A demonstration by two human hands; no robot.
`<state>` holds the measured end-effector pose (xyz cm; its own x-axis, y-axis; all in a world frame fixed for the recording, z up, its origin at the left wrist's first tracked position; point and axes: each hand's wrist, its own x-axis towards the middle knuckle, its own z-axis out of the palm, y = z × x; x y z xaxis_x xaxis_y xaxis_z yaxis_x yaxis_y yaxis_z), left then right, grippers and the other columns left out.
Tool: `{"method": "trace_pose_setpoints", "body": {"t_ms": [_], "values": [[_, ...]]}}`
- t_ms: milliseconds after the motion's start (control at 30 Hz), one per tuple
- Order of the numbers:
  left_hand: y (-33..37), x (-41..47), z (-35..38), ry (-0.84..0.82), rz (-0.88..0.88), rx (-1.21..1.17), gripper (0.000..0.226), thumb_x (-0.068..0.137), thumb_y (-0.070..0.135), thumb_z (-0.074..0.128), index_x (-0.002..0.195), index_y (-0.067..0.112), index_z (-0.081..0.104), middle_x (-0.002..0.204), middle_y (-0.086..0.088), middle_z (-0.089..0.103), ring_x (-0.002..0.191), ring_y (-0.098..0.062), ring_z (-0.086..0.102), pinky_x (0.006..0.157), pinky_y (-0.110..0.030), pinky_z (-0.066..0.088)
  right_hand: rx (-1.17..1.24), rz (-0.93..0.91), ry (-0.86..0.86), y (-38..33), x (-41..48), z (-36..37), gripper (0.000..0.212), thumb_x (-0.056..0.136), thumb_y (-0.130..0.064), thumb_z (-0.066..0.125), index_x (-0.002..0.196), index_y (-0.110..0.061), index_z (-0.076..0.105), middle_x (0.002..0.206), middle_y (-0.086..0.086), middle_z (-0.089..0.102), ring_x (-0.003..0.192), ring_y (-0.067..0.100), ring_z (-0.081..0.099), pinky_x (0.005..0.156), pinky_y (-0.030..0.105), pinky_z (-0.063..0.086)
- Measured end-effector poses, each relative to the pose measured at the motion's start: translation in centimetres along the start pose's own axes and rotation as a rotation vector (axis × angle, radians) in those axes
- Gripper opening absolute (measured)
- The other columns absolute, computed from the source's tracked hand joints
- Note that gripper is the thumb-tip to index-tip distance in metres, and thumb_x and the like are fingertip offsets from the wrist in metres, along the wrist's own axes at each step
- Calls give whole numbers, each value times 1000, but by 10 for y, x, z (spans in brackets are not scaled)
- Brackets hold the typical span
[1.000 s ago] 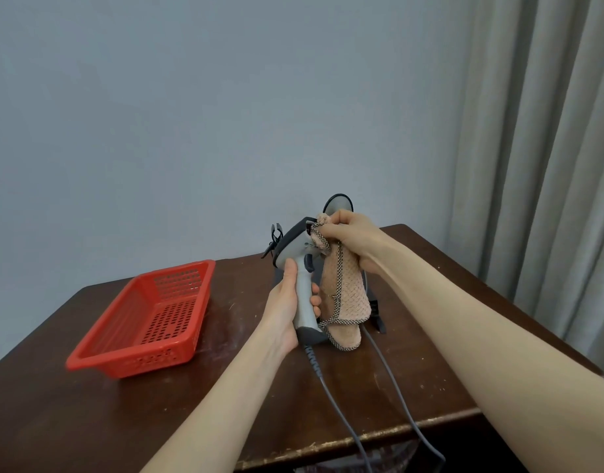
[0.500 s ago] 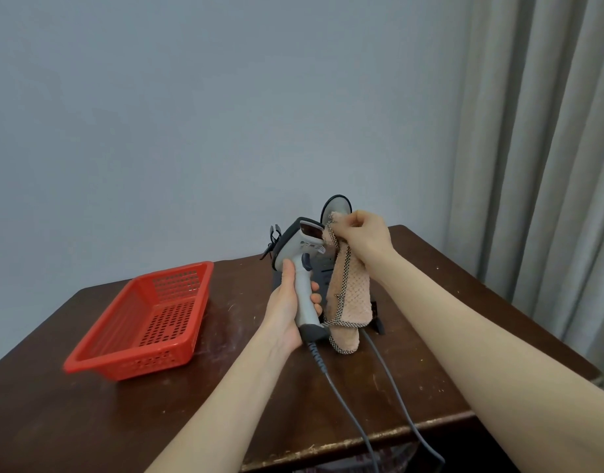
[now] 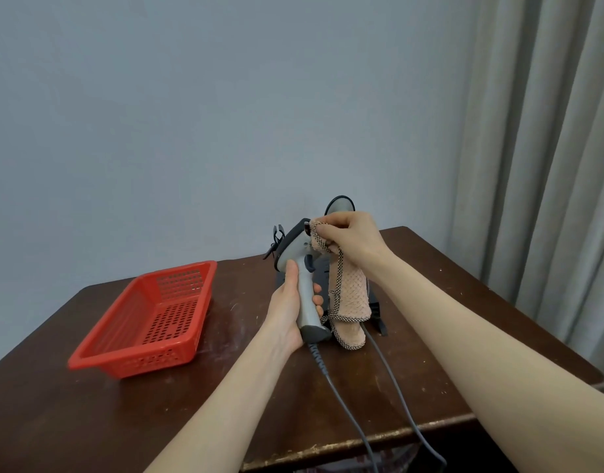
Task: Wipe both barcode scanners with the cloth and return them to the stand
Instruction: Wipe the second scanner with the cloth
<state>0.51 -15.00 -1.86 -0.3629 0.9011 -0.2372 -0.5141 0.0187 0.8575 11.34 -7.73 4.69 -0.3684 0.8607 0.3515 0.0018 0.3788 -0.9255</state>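
Observation:
My left hand (image 3: 288,310) grips the handle of a grey barcode scanner (image 3: 302,268) and holds it upright above the table. My right hand (image 3: 353,238) pinches a pink cloth (image 3: 348,298) with a dark checked border and presses its top corner against the scanner's head. The rest of the cloth hangs down beside the handle. A second scanner (image 3: 339,204) shows only its rounded top behind my right hand. The black stand (image 3: 377,312) is mostly hidden behind the cloth and the held scanner.
A red perforated basket (image 3: 150,319) stands on the left of the dark wooden table (image 3: 447,319). Two grey cables (image 3: 389,380) run from the scanners over the table's front edge. A curtain (image 3: 549,148) hangs at the right, close to the table's corner.
My right hand moved the cloth off the scanner's front face, then back onto its head. The left hand kept the scanner upright in nearly the same place.

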Motion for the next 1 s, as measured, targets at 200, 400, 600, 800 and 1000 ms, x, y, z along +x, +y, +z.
{"method": "trace_pose_setpoints", "body": {"t_ms": [200, 400, 600, 800, 1000], "values": [[0, 1, -2, 2, 4, 12, 52, 86, 58, 54, 92, 7, 59, 60, -2, 56, 43, -11, 48, 40, -21, 43, 39, -35, -166, -11, -5, -1, 19, 81, -7, 73, 100, -6, 71, 80, -4, 67, 59, -8, 62, 60, 8, 47], [2, 0, -6, 2, 22, 39, 51, 86, 58, 53, 85, 7, 59, 58, -2, 55, 42, -12, 47, 39, -22, 42, -392, -169, -204, -12, 4, -4, 23, 78, -7, 65, 84, -29, 66, 69, -6, 51, 67, 10, 46, 66, 27, 41], [1, -3, -6, 4, -9, 1, 49, 86, 57, 54, 92, 8, 59, 59, -1, 56, 42, -10, 47, 39, -21, 42, -648, -214, -141, -8, 8, -7, 17, 83, -15, 59, 89, -25, 71, 68, -8, 52, 64, 9, 49, 61, 29, 41], [3, -1, -7, -17, -32, -70, 50, 86, 59, 51, 96, 11, 60, 61, 0, 55, 40, -9, 47, 38, -19, 43, -655, -124, -14, 0, 11, -8, 26, 85, -12, 56, 105, -20, 71, 94, -2, 60, 89, 15, 56, 74, 29, 47], [6, -3, -3, -31, -35, -87, 48, 88, 59, 50, 93, 11, 57, 60, 0, 53, 40, -9, 46, 37, -18, 42, -388, -67, 23, 2, 7, -2, 30, 85, -10, 61, 114, -13, 69, 111, 3, 69, 95, 8, 55, 77, 18, 40]]}}
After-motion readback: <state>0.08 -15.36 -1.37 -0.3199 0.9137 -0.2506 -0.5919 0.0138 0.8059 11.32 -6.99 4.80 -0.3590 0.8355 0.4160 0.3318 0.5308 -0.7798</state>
